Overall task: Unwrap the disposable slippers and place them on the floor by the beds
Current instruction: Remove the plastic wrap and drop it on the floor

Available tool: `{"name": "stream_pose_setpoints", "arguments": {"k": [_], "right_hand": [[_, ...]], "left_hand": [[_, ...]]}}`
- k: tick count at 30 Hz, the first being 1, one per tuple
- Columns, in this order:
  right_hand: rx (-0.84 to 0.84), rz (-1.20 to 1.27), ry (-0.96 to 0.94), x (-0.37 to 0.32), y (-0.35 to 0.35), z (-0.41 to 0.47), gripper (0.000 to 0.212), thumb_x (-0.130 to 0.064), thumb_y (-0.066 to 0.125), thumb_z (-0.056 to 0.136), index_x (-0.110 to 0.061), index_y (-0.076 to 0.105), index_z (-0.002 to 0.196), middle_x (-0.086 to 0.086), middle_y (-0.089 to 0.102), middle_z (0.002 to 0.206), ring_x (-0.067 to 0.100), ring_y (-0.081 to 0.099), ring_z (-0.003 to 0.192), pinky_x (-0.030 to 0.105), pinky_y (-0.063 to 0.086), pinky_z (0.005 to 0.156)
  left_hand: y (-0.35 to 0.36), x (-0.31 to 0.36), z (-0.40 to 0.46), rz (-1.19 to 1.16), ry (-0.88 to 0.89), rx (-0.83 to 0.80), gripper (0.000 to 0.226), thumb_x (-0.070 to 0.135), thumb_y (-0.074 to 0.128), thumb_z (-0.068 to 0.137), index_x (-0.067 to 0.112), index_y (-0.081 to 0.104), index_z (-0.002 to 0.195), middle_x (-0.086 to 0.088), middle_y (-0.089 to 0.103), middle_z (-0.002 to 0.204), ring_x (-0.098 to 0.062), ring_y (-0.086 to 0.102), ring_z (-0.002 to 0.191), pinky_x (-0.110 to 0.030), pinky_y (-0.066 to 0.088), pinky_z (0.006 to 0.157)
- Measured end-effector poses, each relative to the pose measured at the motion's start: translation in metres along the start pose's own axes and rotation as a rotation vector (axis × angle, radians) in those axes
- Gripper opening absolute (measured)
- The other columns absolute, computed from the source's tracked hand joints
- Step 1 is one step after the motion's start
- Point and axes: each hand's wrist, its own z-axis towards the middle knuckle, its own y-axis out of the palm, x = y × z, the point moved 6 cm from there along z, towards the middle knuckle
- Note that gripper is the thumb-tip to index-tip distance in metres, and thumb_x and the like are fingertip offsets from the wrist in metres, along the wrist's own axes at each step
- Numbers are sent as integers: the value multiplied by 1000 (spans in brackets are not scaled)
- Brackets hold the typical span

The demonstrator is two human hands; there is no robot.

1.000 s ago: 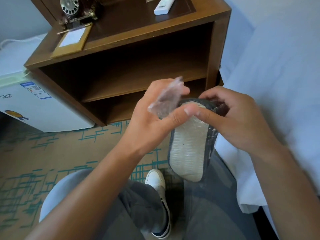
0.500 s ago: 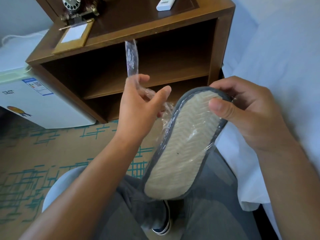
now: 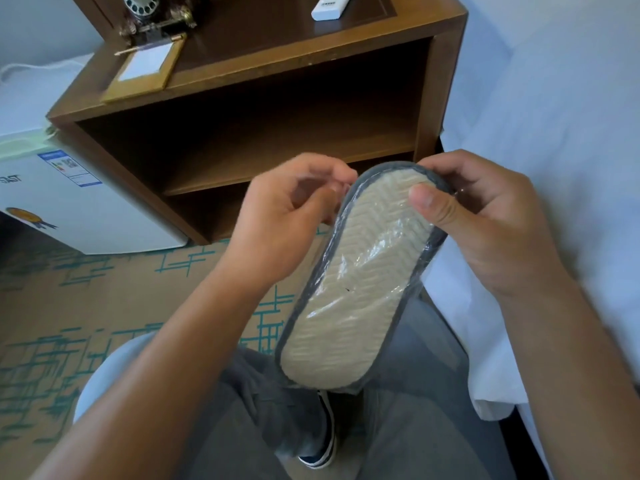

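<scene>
Half a second ago the left hand [image 3: 287, 216] held a strip of clear wrapper raised toward the nightstand; now it has come back down to the far end of the slippers [image 3: 360, 285], and the strip is no longer visible. The slippers sit sole-up in mid-air over the person's lap, the pale ribbed sole facing the camera inside its grey edging, with the plastic wrapper [image 3: 374, 251] crinkled over the middle of the sole. The left hand's grip is curled with fingertips at the pack's far-left edge; whether it pinches film cannot be told because of blur. The right hand [image 3: 485, 220] has its grip closed on the far end of the slippers, thumb pressed onto the sole and fingers behind, likely to brace the pack so the other hand can pull against it. Holding it tilted, near end down toward the knees, probably lets the film slide off lengthwise. Beyond the hands stands the wooden nightstand [image 3: 436, 98], with a white bed [image 3: 554, 116] to the right, a small white fridge [image 3: 86, 209] to the left and patterned carpet [image 3: 104, 292] below, where the slippers are not yet placed.
</scene>
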Motion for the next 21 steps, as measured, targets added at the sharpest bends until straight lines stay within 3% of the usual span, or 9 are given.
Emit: {"name": "stream_pose_setpoints", "arguments": {"k": [2, 4, 7, 8, 10, 15, 18, 21], "right_hand": [[69, -6, -2, 2, -6, 2, 7, -37, 73, 89, -33, 71, 94, -7, 68, 79, 10, 59, 70, 23, 50, 66], [139, 7, -1, 3, -11, 3, 7, -38, 72, 88, -33, 72, 93, -10, 68, 77, 11, 58, 71, 24, 49, 67], [208, 36, -10, 3, -15, 3, 6, -37, 73, 88, -32, 73, 92, -14, 69, 74, 8, 59, 70, 23, 50, 68], [220, 50, -9, 3, -15, 3, 8, -39, 74, 88, -32, 74, 92, -14, 69, 75, 8, 61, 71, 22, 50, 69], [239, 100, 3, 3, -14, 3, 10, -39, 73, 87, -30, 74, 92, -13, 69, 76, 7, 62, 72, 21, 50, 68], [201, 88, -27, 1, -14, 4, 9, -14, 69, 94, -18, 67, 102, -8, 69, 79, 12, 63, 68, 29, 53, 60], [192, -17, -59, 1, -15, 2, 17, -16, 72, 90, -22, 63, 103, -7, 68, 84, 16, 63, 73, 35, 56, 63], [227, -88, -104, 4, -17, 1, 17, -21, 73, 91, -28, 58, 95, -1, 66, 85, 28, 63, 74, 51, 56, 63]], "left_hand": [[11, -3, -4, -197, -147, -140, 23, 17, 52, 104, 16, 75, 100, 2, 75, 91, -16, 70, 86, -40, 58, 84], [16, -7, -10, -303, -268, -240, 39, 36, 50, 103, 5, 74, 99, -7, 73, 92, -26, 69, 88, -50, 54, 90], [24, -2, -17, -243, -243, -377, 38, 41, 57, 94, 8, 73, 98, -10, 76, 90, -25, 74, 82, -39, 61, 77], [27, -1, -17, -211, -218, -397, 36, 37, 60, 92, 4, 71, 102, -16, 75, 93, -31, 75, 83, -44, 61, 75], [28, -2, -15, -187, -193, -389, 36, 30, 64, 93, -4, 66, 104, -28, 70, 96, -42, 72, 84, -56, 58, 74], [14, -5, -9, -213, -206, -285, 37, 32, 65, 94, -3, 66, 105, -32, 68, 100, -54, 67, 90, -69, 54, 79], [12, -7, -9, -209, -244, -260, 34, 34, 65, 92, 3, 69, 105, -27, 71, 101, -47, 71, 89, -65, 55, 82], [10, -8, -9, -223, -269, -238, 28, 29, 64, 95, 2, 69, 103, -32, 68, 101, -36, 69, 81, -64, 54, 80]]}}
